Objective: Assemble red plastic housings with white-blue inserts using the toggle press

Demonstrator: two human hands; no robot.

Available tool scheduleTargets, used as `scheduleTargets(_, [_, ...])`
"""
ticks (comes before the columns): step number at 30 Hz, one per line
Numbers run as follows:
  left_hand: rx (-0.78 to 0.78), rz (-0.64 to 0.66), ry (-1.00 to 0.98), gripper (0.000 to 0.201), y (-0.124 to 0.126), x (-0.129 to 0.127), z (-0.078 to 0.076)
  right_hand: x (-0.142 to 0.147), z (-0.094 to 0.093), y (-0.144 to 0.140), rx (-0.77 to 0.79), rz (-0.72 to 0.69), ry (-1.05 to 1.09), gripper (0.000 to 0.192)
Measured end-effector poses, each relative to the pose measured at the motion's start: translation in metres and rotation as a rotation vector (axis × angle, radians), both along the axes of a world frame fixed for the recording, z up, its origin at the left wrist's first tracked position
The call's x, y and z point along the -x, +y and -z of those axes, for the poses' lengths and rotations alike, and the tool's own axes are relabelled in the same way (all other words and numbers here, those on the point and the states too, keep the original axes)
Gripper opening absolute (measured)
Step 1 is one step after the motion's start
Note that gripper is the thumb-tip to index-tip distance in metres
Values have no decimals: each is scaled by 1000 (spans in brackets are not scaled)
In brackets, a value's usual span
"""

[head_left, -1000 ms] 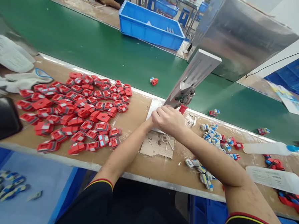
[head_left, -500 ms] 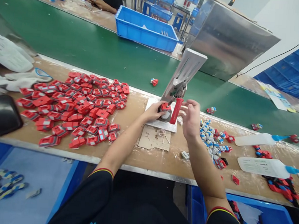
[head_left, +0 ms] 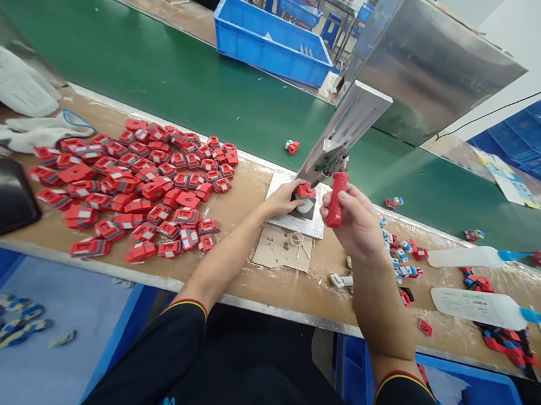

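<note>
A metal toggle press (head_left: pixel 330 154) stands on a pale base plate (head_left: pixel 275 184), its red ribbed handle (head_left: pixel 338 200) hanging down. My right hand (head_left: pixel 358 222) is closed around that handle. At the foot of the press, my left hand (head_left: pixel 283 202) pinches a small red plastic toy part (head_left: pixel 305 191) over a round grey-white seat (head_left: pixel 305 207). Part of the left hand's fingers is hidden behind the piece. Just in front of the base plate lies a torn piece of cardboard (head_left: pixel 279 254) with a small clear ring and thin sticks on it.
Many red plastic parts (head_left: pixel 135 189) are heaped to the left. Small white-and-blue pieces (head_left: pixel 399 251) and two white squeeze bottles (head_left: pixel 478 307) lie to the right. A green conveyor belt (head_left: pixel 181 77) runs behind, with a blue crate (head_left: pixel 269 48) beyond it.
My right hand has gone from open beside the red handle to wrapped around it. The handle has shifted slightly right in view. My left hand stays at the red part; the camera view has moved a little.
</note>
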State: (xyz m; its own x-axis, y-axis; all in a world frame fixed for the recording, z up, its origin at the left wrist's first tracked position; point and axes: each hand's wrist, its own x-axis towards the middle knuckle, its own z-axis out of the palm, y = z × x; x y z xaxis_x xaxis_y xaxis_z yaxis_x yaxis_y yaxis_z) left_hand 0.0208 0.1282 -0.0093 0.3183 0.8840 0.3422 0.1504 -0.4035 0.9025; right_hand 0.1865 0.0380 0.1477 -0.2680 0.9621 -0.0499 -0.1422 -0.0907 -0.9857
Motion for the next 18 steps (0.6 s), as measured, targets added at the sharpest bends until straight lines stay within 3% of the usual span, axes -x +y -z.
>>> scheduleTargets(5, [-21,-20,7,53,0,-2,2,-1,-15,-3,38,-21,27,43])
scheduleTargets(18, [-38,-22,42,53,0,4,-2,0,-26,-3,-10,-17,-107,45])
